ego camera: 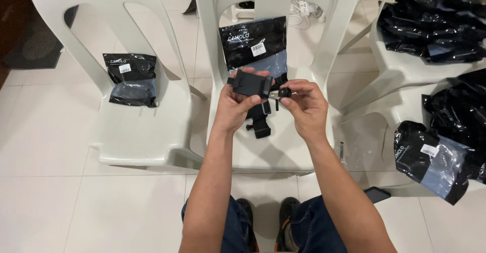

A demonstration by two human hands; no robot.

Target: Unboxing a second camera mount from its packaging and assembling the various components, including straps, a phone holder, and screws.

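Starting at the left, we saw a white plastic chair (pixel 126 131) carrying a black and grey packet (pixel 130 79) propped against the back edge of its seat. On the middle chair (pixel 283 146) a second packet (pixel 254 44) leaned on the backrest, and a black strap piece (pixel 260 124) lay near the centre of the seat. Above that seat, the left hand (pixel 236 106) gripped a black rectangular mount (pixel 251 84), fingers curled around its left side and thumb pressed on its top edge. Just beside it, the right hand (pixel 306 107) pinched a small black thumbscrew (pixel 284 92) between thumb and forefinger, its metal end touching the mount's right edge. Further right, a chair (pixel 405 70) held a heap of black packets (pixel 430 20), and another packet (pixel 430 159) lay at the far right.
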